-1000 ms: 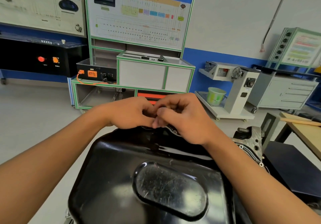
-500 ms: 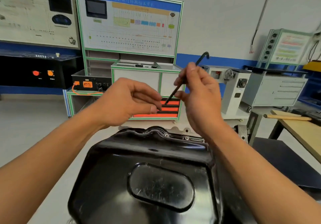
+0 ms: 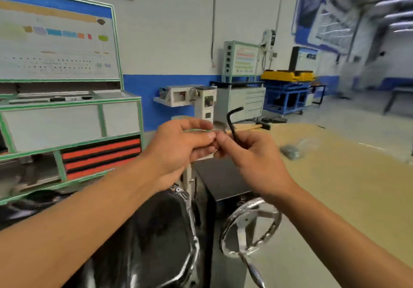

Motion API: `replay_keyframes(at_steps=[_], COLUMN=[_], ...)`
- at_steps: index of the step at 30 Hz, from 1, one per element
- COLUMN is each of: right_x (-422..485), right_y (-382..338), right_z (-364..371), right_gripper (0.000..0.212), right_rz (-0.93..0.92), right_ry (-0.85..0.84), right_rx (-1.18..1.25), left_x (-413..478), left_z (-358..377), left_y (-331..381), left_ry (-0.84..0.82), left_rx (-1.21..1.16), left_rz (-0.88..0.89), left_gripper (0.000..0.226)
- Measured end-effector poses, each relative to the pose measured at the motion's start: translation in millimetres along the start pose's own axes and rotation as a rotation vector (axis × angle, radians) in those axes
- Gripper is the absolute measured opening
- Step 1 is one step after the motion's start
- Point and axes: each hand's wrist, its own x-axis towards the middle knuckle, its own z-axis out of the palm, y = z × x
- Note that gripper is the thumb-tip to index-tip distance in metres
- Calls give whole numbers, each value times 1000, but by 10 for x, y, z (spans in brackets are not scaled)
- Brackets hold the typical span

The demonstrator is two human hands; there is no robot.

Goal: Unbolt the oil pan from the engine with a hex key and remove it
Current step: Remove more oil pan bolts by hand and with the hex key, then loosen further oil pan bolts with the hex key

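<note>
The right hand (image 3: 252,160) wraps its grip round the hex key (image 3: 232,124), the left hand (image 3: 178,147) pinches shut, contents hidden — park any freed bolt on the counter (image 3: 335,187), then reseat squarely.

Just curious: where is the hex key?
Head view, centre: the hex key sticks up from the right hand, beside the left hand, above the oil pan.

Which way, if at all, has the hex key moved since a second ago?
Yes: the right hand has lifted the hex key up and rightwards, away from the oil pan.
</note>
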Motion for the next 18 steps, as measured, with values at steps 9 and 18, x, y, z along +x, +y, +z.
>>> replay_keyframes(at_steps=[9,18], right_x=[-747,-1689], right_y=[1047,2181], right_z=[-1982,-2872], right_gripper=[20,27], right_rz=[437,786], right_ry=[173,188], right_rx=[-530,-970], left_x=[432,377], left_z=[1659,2291], left_y=[-1192,-1894], left_ry=[-390,-677], left_rx=[416,790], left_rz=[-217,-193], left_gripper=[24,17])
